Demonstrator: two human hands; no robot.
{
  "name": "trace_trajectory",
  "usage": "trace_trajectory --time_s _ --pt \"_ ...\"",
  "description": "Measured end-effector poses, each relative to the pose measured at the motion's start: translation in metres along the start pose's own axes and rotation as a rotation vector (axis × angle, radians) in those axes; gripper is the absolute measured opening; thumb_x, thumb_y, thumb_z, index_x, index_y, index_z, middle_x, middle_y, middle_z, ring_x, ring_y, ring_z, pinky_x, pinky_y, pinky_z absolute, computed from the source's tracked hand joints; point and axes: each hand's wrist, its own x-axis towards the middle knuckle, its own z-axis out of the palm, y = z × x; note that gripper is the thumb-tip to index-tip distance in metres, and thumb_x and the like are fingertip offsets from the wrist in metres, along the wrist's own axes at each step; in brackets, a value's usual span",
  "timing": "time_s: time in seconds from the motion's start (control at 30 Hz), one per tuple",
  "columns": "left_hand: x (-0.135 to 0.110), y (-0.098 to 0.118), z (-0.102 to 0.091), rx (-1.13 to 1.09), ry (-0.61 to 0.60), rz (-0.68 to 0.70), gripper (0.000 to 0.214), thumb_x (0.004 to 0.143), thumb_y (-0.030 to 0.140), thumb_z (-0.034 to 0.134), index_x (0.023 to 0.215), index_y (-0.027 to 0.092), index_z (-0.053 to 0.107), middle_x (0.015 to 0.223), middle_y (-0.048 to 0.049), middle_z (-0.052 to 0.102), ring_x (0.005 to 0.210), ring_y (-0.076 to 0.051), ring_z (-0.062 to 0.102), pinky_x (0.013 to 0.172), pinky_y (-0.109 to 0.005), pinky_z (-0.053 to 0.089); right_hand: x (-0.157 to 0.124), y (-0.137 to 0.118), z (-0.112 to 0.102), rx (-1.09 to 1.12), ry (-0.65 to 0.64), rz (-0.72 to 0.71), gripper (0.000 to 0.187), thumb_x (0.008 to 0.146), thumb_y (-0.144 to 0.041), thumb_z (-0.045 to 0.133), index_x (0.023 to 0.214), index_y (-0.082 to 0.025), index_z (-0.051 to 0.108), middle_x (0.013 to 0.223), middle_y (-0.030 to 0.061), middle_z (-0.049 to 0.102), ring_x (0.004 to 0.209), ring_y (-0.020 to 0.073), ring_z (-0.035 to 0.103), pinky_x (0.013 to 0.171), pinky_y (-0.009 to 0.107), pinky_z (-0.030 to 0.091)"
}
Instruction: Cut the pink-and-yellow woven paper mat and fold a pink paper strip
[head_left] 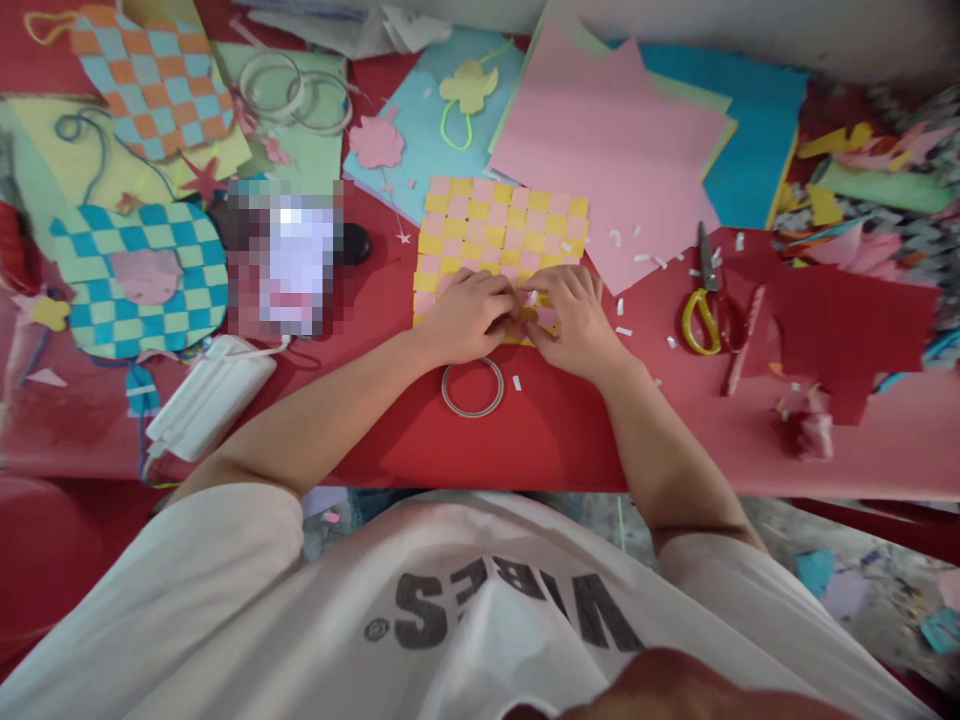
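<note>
A woven paper mat (pixel 469 225) in a yellow and pink check lies flat in front of me. My left hand (pixel 474 312) rests on its lower middle, fingers curled and closed against the paper. From the other side my right hand (pixel 576 318) meets it, thumb and fingers bent toward the left fingertips. A small white strip (pixel 532 298) shows at the right fingertips; the exact grip is partly hidden. Just below the mat, a thin round ring (pixel 472 388) lies on the red table (pixel 420 450).
Scissors (pixel 703 295) with yellow and red handles lie right, among scattered white bits. Pink paper sheets (pixel 600 140) and blue sheets (pixel 757 130) are behind. Left are woven pouches (pixel 154 80), a blurred phone (pixel 296 265) and a white power bank (pixel 214 395). Paper scraps (pixel 870 200) heap at far right.
</note>
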Motion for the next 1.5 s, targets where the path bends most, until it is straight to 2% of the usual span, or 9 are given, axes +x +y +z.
trace_trajectory --time_s 0.2,0.33,0.6,0.87,1.1,1.3,1.5 --pt "-0.0008 0.0018 -0.0009 0.06 -0.022 0.037 0.019 0.099 0.023 0.058 0.101 0.023 0.077 0.112 -0.008 0.074 0.109 -0.03 0.066 0.098 -0.051 0.044 0.0024 0.0041 -0.0014 -0.051 0.026 0.02 0.048 0.095 -0.02 0.057 0.142 -0.029 0.059 0.14 0.0106 0.073 0.138 0.0377 0.061 0.116 0.061 0.042" --pt "-0.0016 0.0016 -0.0015 0.135 -0.025 0.08 0.021 0.1 0.023 0.056 0.099 0.021 0.077 0.11 -0.0102 0.074 0.105 -0.03 0.065 0.092 -0.051 0.043 0.0016 0.0014 -0.0051 -0.048 0.037 0.034 0.041 0.097 -0.02 0.055 0.136 -0.029 0.064 0.135 0.0088 0.076 0.134 0.0359 0.064 0.117 0.06 0.041" --pt "-0.002 0.0025 -0.0062 0.208 -0.043 0.137 0.019 0.098 0.025 0.059 0.096 0.021 0.077 0.112 -0.0117 0.075 0.105 -0.032 0.064 0.095 -0.053 0.043 0.0015 -0.0005 -0.0057 -0.021 0.084 0.038 0.032 0.097 -0.021 0.056 0.125 -0.028 0.069 0.123 0.0082 0.081 0.126 0.035 0.068 0.116 0.059 0.041" --pt "-0.003 0.0048 -0.0057 0.187 -0.064 0.109 0.022 0.098 0.028 0.06 0.109 0.02 0.078 0.122 -0.0137 0.074 0.115 -0.035 0.063 0.099 -0.055 0.043 0.0029 0.0046 -0.0006 -0.046 0.085 0.02 0.037 0.097 -0.02 0.055 0.131 -0.026 0.068 0.127 0.0115 0.078 0.126 0.0369 0.066 0.11 0.059 0.045" --pt "-0.0032 0.0041 -0.005 0.187 -0.081 0.097 0.031 0.099 0.028 0.059 0.126 0.02 0.074 0.123 -0.0142 0.073 0.116 -0.035 0.063 0.101 -0.054 0.042 0.0033 0.0064 -0.0006 -0.064 0.137 0.031 0.035 0.096 -0.018 0.055 0.127 -0.025 0.069 0.115 0.0092 0.081 0.116 0.036 0.069 0.106 0.057 0.049" --pt "-0.0037 0.0021 -0.0032 0.179 -0.057 0.115 0.025 0.103 0.031 0.058 0.116 0.02 0.077 0.126 -0.014 0.072 0.117 -0.034 0.063 0.102 -0.054 0.043 0.0018 0.0054 0.0029 -0.046 0.078 0.003 0.04 0.094 -0.014 0.054 0.128 -0.027 0.071 0.123 0.0093 0.079 0.119 0.036 0.068 0.102 0.057 0.051" --pt "-0.0038 0.001 -0.0024 0.167 -0.041 0.113 0.024 0.103 0.031 0.057 0.108 0.021 0.078 0.121 -0.0135 0.072 0.113 -0.033 0.063 0.1 -0.054 0.043 0.002 0.0057 0.0023 -0.028 0.059 -0.018 0.034 0.1 -0.013 0.049 0.117 -0.028 0.075 0.116 0.007 0.08 0.114 0.0337 0.066 0.102 0.055 0.05"
